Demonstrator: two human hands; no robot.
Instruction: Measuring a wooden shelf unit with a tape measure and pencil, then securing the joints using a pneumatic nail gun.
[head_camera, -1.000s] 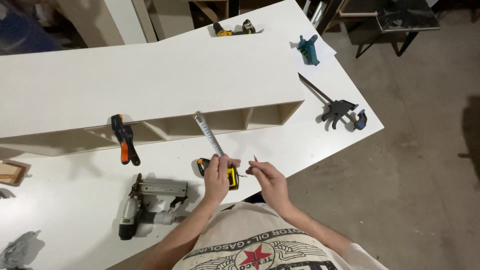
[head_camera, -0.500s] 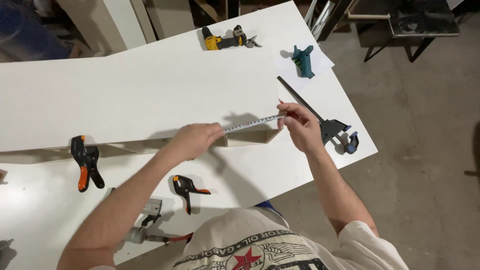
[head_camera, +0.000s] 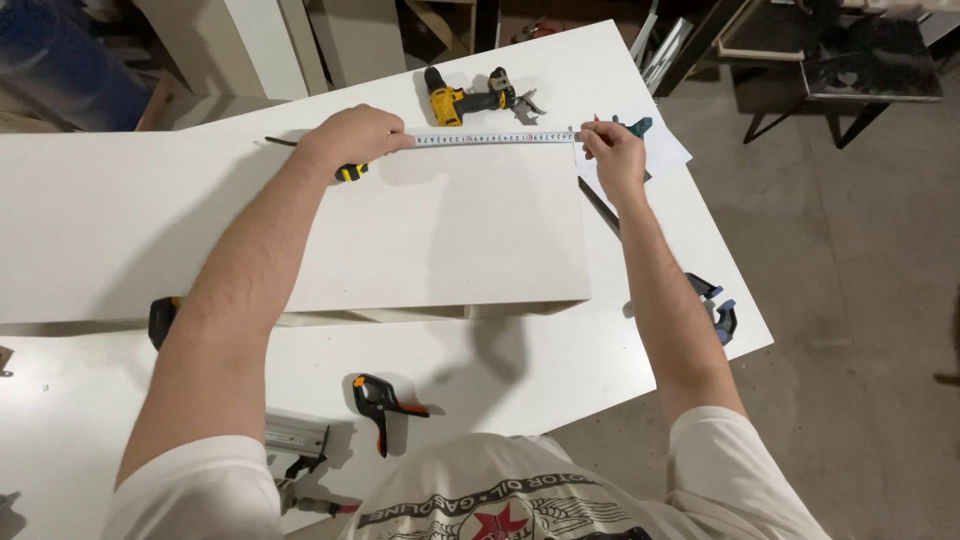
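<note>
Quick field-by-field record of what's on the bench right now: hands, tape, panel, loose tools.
left hand: on the tape measure case, pressing it to the panel
right hand: fingers pinch the tape's end at the panel's far right corner
tape blade: stretched flat along the far edge
white panel: lies on the white table
cordless drill: beyond the blade
spring clamp: near edge, orange-tipped
bar clamp: right of the panel

White table (head_camera: 640, 330) carries white panel (head_camera: 440, 230), drill (head_camera: 470, 98), orange-black clamp (head_camera: 380, 405)
</note>
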